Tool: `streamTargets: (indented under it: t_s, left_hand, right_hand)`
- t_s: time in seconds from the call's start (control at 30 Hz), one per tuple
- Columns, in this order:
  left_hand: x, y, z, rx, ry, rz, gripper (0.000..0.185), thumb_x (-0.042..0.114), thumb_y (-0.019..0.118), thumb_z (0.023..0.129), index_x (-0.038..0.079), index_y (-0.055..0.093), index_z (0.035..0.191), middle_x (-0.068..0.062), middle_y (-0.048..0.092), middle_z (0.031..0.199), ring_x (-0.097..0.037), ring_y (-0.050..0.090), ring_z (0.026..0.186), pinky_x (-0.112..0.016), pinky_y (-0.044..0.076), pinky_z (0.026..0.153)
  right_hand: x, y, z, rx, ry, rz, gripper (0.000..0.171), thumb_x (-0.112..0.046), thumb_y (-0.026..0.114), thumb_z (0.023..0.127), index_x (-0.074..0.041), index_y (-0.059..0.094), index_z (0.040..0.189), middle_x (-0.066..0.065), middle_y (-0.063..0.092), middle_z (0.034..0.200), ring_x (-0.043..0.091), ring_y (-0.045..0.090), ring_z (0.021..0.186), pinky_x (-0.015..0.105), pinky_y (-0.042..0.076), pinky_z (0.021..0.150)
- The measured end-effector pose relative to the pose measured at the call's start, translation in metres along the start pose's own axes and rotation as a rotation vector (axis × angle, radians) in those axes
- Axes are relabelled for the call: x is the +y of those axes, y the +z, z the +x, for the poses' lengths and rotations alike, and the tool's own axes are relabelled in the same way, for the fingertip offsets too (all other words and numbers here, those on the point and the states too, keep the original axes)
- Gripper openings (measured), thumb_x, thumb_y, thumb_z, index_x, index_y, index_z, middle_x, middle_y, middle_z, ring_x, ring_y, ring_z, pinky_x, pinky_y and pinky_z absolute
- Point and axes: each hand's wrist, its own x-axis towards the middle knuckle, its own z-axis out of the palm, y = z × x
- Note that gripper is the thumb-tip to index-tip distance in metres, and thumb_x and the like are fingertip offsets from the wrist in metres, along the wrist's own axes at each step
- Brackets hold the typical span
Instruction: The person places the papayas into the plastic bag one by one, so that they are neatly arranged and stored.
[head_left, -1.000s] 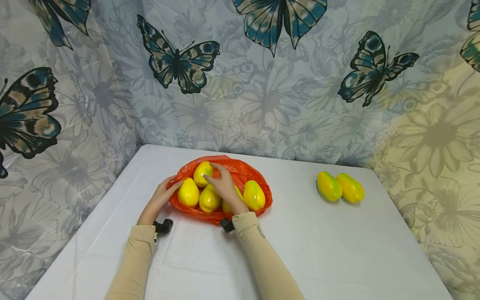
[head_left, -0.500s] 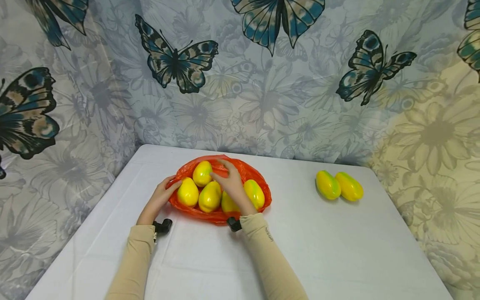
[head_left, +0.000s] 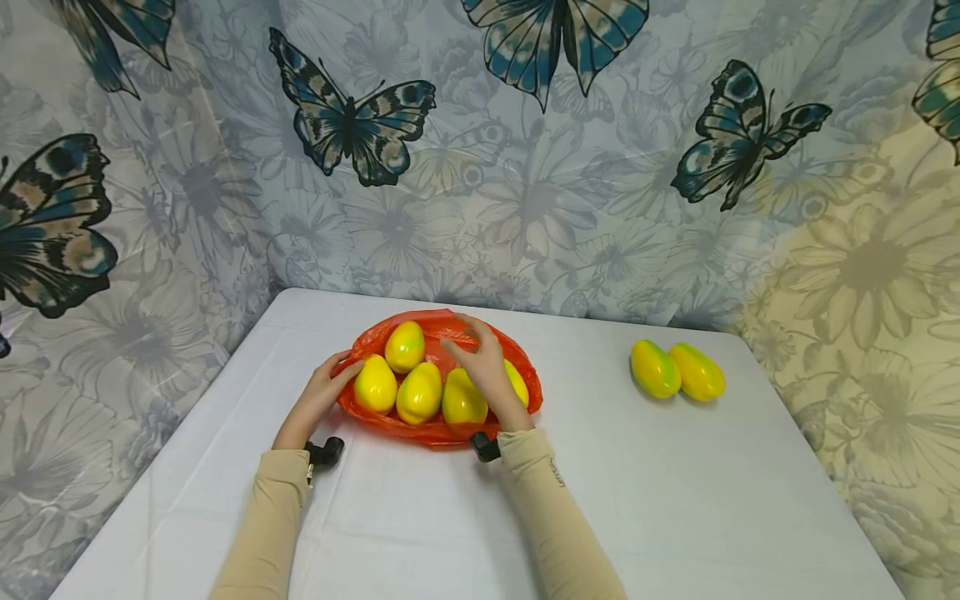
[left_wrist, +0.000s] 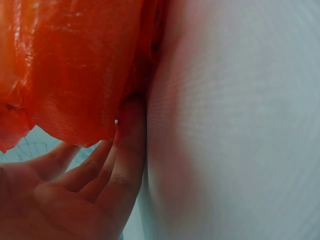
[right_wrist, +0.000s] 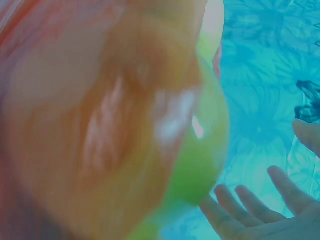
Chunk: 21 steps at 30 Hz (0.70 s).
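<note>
1. I take the red bag [head_left: 431, 433] as my landmark; it sits spread wide on the white table [head_left: 405, 517], its mouth facing up.
2. At the bag's left edge I have the left hand [head_left: 321, 393]; its fingers lie extended against the outside of the plastic, as the left wrist view shows; its thumb side is beside the left fruit [head_left: 376, 384].
3. Over the bag's right half I see the right hand [head_left: 483, 367], well apart from the left hand; its fingers are spread and hold nothing; in the right wrist view its fingertips are near a blurred yellow-green fruit, and I cannot tell whether they touch it.
4. Inside the bag I count five fruits; the back fruit [head_left: 405, 347] is toward the bag's far left, behind the left fruit; the middle fruit [head_left: 420, 393] and the front-right fruit [head_left: 463, 398] are along the near side; the far-right fruit [head_left: 519, 385] is partly hidden by the right hand.
5. Well to the right of the bag, two loose fruits [head_left: 656, 369] lie side by side; behind the bag hangs a butterfly-print backdrop [head_left: 570, 250].
</note>
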Motion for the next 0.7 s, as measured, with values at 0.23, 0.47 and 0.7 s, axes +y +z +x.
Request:
streamTargets:
  t_s: [0.23,0.47,0.7]
  left_hand:
    - [0.002,-0.001,-0.001,-0.002,-0.006,-0.006,0.075,0.052,0.049,0.098,0.009,0.025,0.154,-0.020,0.028,0.158,-0.035,0.035,0.140,-0.052,0.029,0.118]
    - [0.004,-0.001,-0.001,-0.006,-0.016,-0.004,0.077,0.054,0.049,0.097,0.010,0.024,0.155,-0.019,0.026,0.159,-0.035,0.033,0.141,-0.053,0.028,0.118]
    - [0.004,0.000,-0.002,-0.005,-0.028,0.006,0.077,0.053,0.049,0.098,0.009,0.023,0.155,-0.020,0.026,0.159,-0.036,0.031,0.142,-0.053,0.026,0.119]
  right_hand:
    - [0.004,-0.015,0.001,0.037,0.008,0.017,0.051,-0.026,0.068,0.092,-0.020,0.051,0.140,0.005,0.045,0.148,0.036,0.042,0.137,0.050,0.042,0.109]
    - [0.007,-0.030,0.001,0.072,0.014,-0.013,0.052,-0.026,0.070,0.091,-0.018,0.052,0.139,0.008,0.043,0.150,0.035,0.043,0.138,0.048,0.044,0.108]
    - [0.013,-0.045,-0.001,0.078,0.035,-0.053,0.054,-0.025,0.068,0.092,-0.015,0.049,0.142,0.012,0.039,0.152,0.038,0.043,0.137,0.050,0.046,0.105]
